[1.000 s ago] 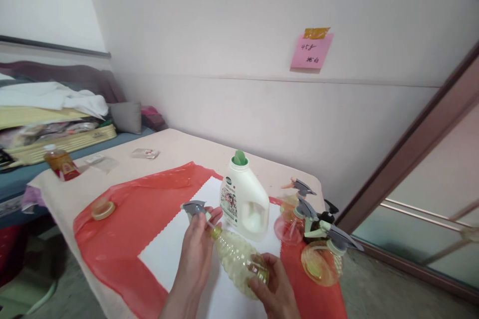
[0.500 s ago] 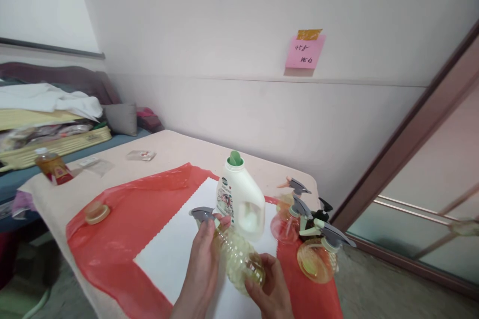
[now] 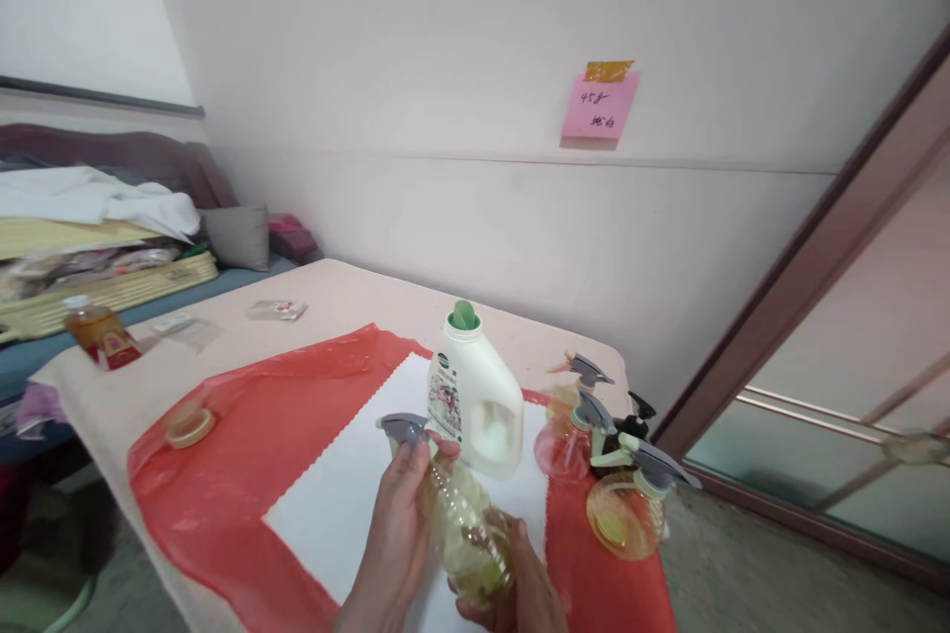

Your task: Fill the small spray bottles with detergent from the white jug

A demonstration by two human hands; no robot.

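Note:
I hold a clear yellow spray bottle [image 3: 467, 529] tilted over a white sheet [image 3: 348, 504]. My left hand [image 3: 397, 524] is closed round its neck, just under the grey spray head [image 3: 401, 429]. Lower down, my right hand [image 3: 520, 588] grips the bottle's base. Right behind the bottle stands a white detergent jug [image 3: 475, 396] with a green cap.
A red plastic sheet [image 3: 244, 425] covers the beige table [image 3: 327, 292]. Several spray bottles [image 3: 609, 475] cluster at the right edge. A tape roll [image 3: 187, 423] lies at the left and a small bottle [image 3: 96, 334] at the far left. A pink note [image 3: 598, 105] hangs on the wall.
The yellow spray bottle has swung from lying slanted to more upright and nearer to me. My left hand slid down along its neck, and my right hand dropped lower under the base.

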